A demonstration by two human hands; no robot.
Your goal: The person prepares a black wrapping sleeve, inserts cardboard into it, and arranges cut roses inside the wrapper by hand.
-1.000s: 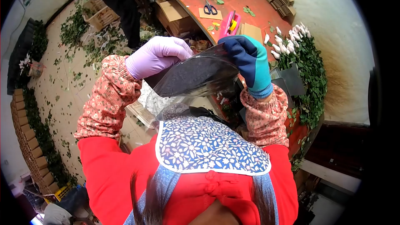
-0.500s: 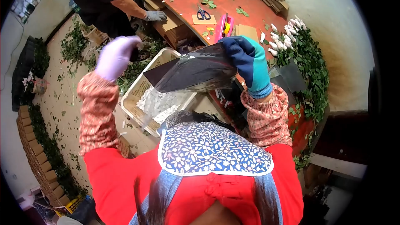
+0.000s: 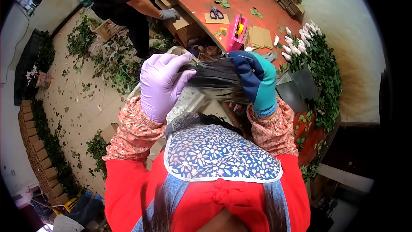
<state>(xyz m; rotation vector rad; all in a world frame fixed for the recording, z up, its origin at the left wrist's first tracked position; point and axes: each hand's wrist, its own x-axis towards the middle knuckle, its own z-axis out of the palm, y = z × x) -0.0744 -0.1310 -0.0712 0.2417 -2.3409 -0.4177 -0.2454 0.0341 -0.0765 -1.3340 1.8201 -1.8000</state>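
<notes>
A dark, glossy plastic sheet (image 3: 216, 77) is stretched between my hands above the crate, seen nearly edge-on. My left hand (image 3: 165, 81), in a lavender glove, is closed on its left edge, thumb and fingers pinched together. At the opposite end my right hand (image 3: 254, 77), in a navy and teal glove, grips the sheet with curled fingers. Below lies a pale plastic crate (image 3: 136, 92), mostly covered by my arm and the sheet. Whether the sheet is one layer or several, I cannot tell.
A red table (image 3: 195, 0) holds scissors (image 3: 216, 13), a pink tape dispenser (image 3: 235, 36), cardboard pieces (image 3: 260, 37) and a bunch of white-wrapped roses (image 3: 302, 38). Dark flat sheets (image 3: 304, 83) lie beside the roses. A co-worker (image 3: 116, 0) stands at the left; leaves litter the floor.
My left hand has come right and down from the side and now pinches the sheet's left edge. The sheet has tilted flatter and is pulled straight. My right hand has dropped slightly.
</notes>
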